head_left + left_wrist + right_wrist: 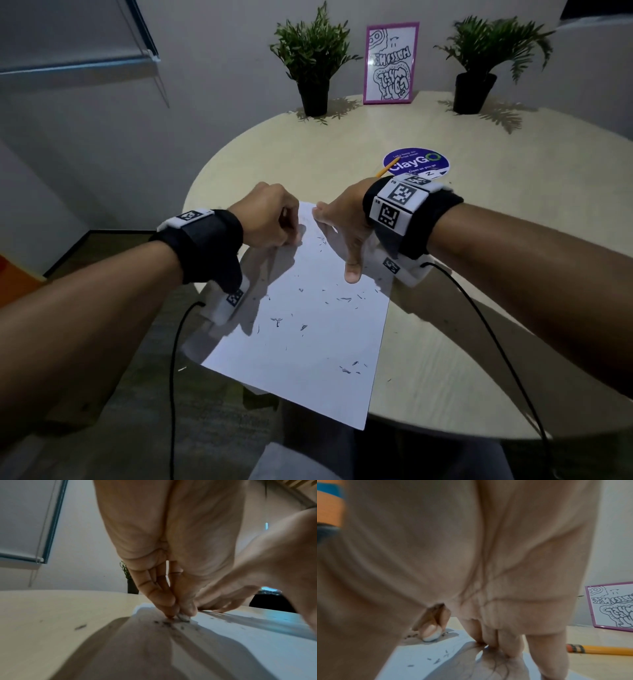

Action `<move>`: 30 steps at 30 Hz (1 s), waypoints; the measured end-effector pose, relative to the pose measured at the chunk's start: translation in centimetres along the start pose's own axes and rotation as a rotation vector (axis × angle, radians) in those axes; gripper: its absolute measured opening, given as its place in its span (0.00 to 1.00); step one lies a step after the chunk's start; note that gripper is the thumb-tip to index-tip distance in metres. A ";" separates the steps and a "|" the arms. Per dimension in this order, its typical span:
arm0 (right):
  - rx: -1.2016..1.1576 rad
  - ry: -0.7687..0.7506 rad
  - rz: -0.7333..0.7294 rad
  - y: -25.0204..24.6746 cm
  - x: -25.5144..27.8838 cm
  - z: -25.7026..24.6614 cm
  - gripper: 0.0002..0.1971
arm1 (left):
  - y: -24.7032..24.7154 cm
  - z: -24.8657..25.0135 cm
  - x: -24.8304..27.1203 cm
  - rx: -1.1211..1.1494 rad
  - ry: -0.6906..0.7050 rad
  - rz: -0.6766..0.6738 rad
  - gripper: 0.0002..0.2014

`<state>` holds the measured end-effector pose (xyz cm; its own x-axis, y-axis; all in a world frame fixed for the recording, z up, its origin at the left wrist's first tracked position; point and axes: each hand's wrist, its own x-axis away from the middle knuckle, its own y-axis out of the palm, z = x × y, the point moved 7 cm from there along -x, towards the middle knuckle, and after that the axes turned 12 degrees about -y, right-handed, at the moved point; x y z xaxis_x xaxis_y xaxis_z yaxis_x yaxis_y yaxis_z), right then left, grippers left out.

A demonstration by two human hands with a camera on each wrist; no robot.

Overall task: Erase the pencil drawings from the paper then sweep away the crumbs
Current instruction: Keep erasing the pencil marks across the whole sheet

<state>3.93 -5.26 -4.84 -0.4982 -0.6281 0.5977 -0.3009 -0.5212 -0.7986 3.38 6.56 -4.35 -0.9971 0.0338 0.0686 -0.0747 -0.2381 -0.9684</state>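
**Rubbing at the top of the paper**

A big round table [445,359] fills most of the head view. It is pale wood. A white sheet of paper [308,359] lies on it, and its near corner hangs over the table edge.

At the far side of the table stand two green plants in black pots, the left plant [313,61] and the right plant [486,58]. Between them leans a picture in a pink frame [391,63]. A round purple sticker [416,163] is stuck on the table, closer in.

The left hand [269,217] is up at the top left part of the paper. Its fingers are curled and they pinch a small white eraser [184,617]. The eraser touches the paper.

The right hand [344,228] lies on the top right part of the paper. Its fingers are straight and press the sheet down, and the thumb points back toward the person.

A yellow pencil [599,649] lies on the table just beyond the right hand.

Little dark crumbs [344,299] are scattered all over the paper. A few sit right by the eraser, and a few lie on the bare table.
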 end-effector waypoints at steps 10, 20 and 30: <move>-0.009 -0.001 0.012 0.0 0.0 -0.3 0.51 | 0.5 2.3 0.8 0.013 0.036 -0.100 0.10; -0.015 0.006 0.019 0.0 -0.1 -0.1 0.59 | 0.3 2.2 0.6 0.030 0.036 -0.107 0.11; 0.009 0.034 0.015 -0.1 -0.1 -0.2 0.60 | -1.3 2.2 -1.1 -0.078 -0.046 -0.031 0.10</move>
<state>3.81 -5.03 -4.85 -0.5300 -0.6157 0.5831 -0.2861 -0.5175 -0.8065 4.57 4.69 -2.69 -0.9941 -0.0052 0.1084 -0.1062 -0.1608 -0.9813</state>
